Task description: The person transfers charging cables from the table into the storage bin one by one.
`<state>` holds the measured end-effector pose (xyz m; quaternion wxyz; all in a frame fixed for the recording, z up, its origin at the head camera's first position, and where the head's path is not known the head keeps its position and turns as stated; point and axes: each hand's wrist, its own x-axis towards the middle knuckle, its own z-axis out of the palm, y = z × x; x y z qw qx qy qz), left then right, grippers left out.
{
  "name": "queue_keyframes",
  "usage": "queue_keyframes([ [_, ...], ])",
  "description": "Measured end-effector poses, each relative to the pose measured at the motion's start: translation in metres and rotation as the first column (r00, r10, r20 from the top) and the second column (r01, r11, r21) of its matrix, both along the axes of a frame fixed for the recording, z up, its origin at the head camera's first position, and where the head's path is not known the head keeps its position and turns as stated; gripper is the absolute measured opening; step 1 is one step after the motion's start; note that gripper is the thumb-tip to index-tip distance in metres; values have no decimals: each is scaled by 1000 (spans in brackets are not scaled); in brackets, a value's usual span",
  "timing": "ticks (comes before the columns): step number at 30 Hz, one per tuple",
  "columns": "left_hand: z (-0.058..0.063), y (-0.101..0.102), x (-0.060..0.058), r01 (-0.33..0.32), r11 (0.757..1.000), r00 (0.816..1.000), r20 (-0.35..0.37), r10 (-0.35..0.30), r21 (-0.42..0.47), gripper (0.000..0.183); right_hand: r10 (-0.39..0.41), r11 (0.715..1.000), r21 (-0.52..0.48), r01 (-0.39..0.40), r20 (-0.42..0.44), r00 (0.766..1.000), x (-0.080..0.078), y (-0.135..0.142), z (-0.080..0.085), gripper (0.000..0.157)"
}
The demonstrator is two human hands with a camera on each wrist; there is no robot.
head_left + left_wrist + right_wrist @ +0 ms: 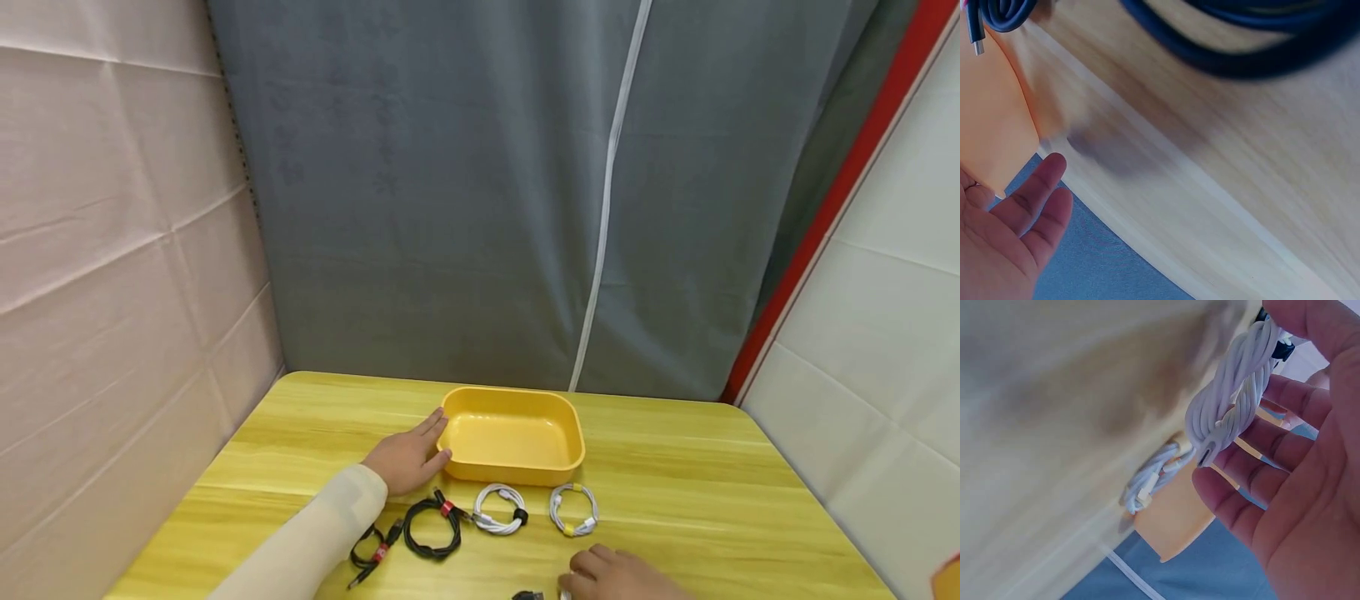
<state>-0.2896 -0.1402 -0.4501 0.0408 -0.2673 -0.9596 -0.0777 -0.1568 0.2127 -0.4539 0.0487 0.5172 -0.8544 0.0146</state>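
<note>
In the head view a yellow plastic bin (511, 474) stands on the table. My left hand (405, 460) rests against its left wall, fingers extended; in the left wrist view that hand (1007, 234) lies alongside the bin (991, 115). At the bottom of the head view is my right hand (618, 575). The right wrist view shows this hand (1297, 487) gripping a coiled white cable (1229, 394) with a black strap, the thumb at its top and the fingers along its side. The head view cuts off most of that cable.
Before the bin lie a small black cable (375, 550) and a larger black cable coil (432, 552), both with red ties. Right of them are a white cable coil (491, 527) with a black strap and another (592, 507) with yellow ties. A grey curtain (450, 208) hangs behind.
</note>
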Motion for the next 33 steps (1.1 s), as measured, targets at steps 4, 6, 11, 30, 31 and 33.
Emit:
queue_keyframes([
  [4,0,0,0,-1,1000,1000,1,1,-4,69,-12,999,46,11,16,1000,-5,-3,15,46],
  [6,0,0,0,-2,1000,1000,1,2,-7,70,-19,998,63,18,16,1000,-7,-4,21,49],
  [11,-1,0,-1,-4,1000,1000,-3,4,-6,69,4,998,65,-4,-9,1000,-9,-10,29,46],
  [30,-3,0,-2,2,1000,1000,6,-2,-6,71,58,993,109,-42,-149,987,-28,-23,47,53],
  [31,-3,0,-2,2,1000,1000,4,-2,-5,70,49,993,110,-32,-152,987,-29,-23,47,54],
  [33,-3,-1,-2,6,1000,1000,-3,-6,-5,69,36,993,115,-17,-167,985,-31,-23,48,56],
])
